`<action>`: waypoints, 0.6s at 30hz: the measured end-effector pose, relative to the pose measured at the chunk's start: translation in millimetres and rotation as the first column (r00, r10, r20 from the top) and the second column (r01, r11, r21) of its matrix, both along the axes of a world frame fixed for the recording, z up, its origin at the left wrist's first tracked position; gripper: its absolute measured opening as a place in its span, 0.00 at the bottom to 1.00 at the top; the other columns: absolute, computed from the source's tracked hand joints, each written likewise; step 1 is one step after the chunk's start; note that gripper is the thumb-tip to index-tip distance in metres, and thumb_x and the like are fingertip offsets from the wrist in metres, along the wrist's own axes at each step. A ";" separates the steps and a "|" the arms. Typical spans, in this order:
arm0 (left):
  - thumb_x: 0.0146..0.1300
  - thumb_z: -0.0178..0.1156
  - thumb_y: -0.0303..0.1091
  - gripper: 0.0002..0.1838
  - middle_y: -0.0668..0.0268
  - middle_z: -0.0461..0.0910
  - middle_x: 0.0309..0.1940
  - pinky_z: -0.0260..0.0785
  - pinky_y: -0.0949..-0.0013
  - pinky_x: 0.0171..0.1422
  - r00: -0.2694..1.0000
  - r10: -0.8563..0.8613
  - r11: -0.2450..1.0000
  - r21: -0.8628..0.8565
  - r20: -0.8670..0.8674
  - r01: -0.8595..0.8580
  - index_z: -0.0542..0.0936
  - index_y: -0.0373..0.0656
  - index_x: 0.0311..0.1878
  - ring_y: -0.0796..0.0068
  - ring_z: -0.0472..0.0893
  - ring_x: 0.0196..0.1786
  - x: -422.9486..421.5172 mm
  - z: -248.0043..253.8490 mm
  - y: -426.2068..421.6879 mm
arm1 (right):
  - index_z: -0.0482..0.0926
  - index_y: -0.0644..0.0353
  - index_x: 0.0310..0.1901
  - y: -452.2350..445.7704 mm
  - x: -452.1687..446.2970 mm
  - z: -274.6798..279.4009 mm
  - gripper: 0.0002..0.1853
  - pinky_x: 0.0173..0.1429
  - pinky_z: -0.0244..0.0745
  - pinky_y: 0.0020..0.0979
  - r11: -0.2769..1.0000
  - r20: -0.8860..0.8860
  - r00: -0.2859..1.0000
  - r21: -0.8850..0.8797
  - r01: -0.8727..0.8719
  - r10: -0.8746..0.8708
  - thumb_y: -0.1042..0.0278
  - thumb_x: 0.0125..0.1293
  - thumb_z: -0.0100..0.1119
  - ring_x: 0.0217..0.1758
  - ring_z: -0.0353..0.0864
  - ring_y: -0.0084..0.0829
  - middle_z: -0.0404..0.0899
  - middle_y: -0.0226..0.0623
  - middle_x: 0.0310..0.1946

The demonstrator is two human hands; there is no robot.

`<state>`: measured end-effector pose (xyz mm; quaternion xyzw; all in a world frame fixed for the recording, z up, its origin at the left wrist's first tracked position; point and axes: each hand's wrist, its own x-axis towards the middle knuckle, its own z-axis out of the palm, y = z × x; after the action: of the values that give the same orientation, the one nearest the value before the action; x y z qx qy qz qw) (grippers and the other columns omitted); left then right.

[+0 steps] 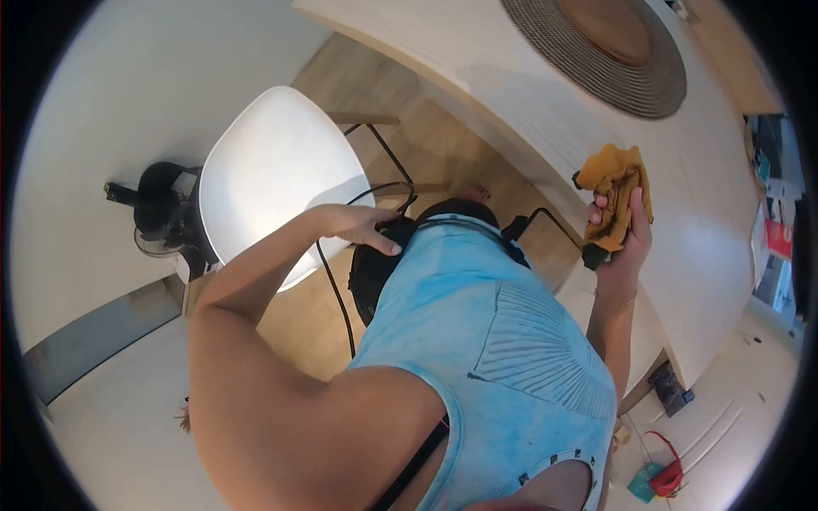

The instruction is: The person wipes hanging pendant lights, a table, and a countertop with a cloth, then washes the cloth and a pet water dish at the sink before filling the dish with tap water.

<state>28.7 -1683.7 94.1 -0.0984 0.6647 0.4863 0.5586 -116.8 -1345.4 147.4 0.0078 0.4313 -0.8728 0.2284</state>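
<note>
A crumpled mustard-yellow cloth [612,192] with dark bits at its edges is bunched in my right hand [629,243]. That hand holds it by the edge of the pale wooden table [545,94], fingers curled into the folds. At my waist, my left hand [362,228] grips the top of a black waist bag [375,277]. Its thumb lies on the near side, and the other fingers are mostly hidden behind the bag's dark upper part. A black cable [335,289] runs close by this hand and hangs down.
A white chair [277,170] with wooden legs stands to my left. Beyond it is a black appliance [162,204] with a clear part. On the table lies a round woven placemat [596,55] with a brown centre. Small red and teal bags [660,477] are at the lower right.
</note>
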 end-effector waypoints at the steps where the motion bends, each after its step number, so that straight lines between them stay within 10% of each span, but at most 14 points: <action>1: 0.50 0.65 0.55 0.51 0.51 0.63 0.62 0.54 0.66 0.67 1.000 -0.012 1.000 -0.008 -0.009 0.012 0.54 0.31 0.68 0.63 0.63 0.64 7.5 -2.7 4.0 | 0.67 0.62 0.54 9.9 7.6 0.4 0.17 0.34 0.72 0.23 1.000 -0.009 1.000 -0.008 0.012 -0.012 0.58 0.71 0.43 0.33 0.73 0.24 0.73 0.39 0.35; 12: 0.55 0.64 0.29 0.17 0.67 0.79 0.40 0.67 0.75 0.49 0.890 0.398 0.872 -0.210 -0.220 -0.442 0.76 0.36 0.48 0.78 0.76 0.44 174.4 -46.8 21.6 | 0.69 0.61 0.53 32.5 53.5 -26.9 0.17 0.33 0.73 0.24 0.997 0.133 0.988 -0.025 0.077 -0.073 0.58 0.69 0.47 0.33 0.74 0.25 0.74 0.38 0.37; 16: 0.55 0.63 0.27 0.07 0.72 0.75 0.30 0.65 0.76 0.40 0.845 0.391 0.781 -0.354 -0.366 -0.515 0.76 0.39 0.36 0.82 0.72 0.36 251.5 -71.1 35.2 | 0.70 0.61 0.52 3.8 60.8 -32.3 0.18 0.33 0.74 0.24 0.995 0.148 0.987 0.089 0.042 -0.055 0.59 0.68 0.50 0.34 0.77 0.26 0.77 0.38 0.38; 18: 0.52 0.65 0.27 0.09 0.75 0.65 0.23 0.58 0.75 0.33 0.672 0.652 0.643 -0.212 -0.351 -0.736 0.72 0.43 0.29 0.82 0.64 0.27 289.9 -90.2 35.0 | 0.70 0.61 0.52 -17.8 63.7 -35.4 0.17 0.33 0.75 0.24 0.987 0.154 0.988 0.157 -0.046 0.021 0.59 0.67 0.50 0.34 0.78 0.25 0.77 0.37 0.37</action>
<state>318.6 -1648.7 3.9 -0.3809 0.7101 0.5514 0.2160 -53.1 -1363.2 112.0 0.0854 0.4813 -0.8282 0.2741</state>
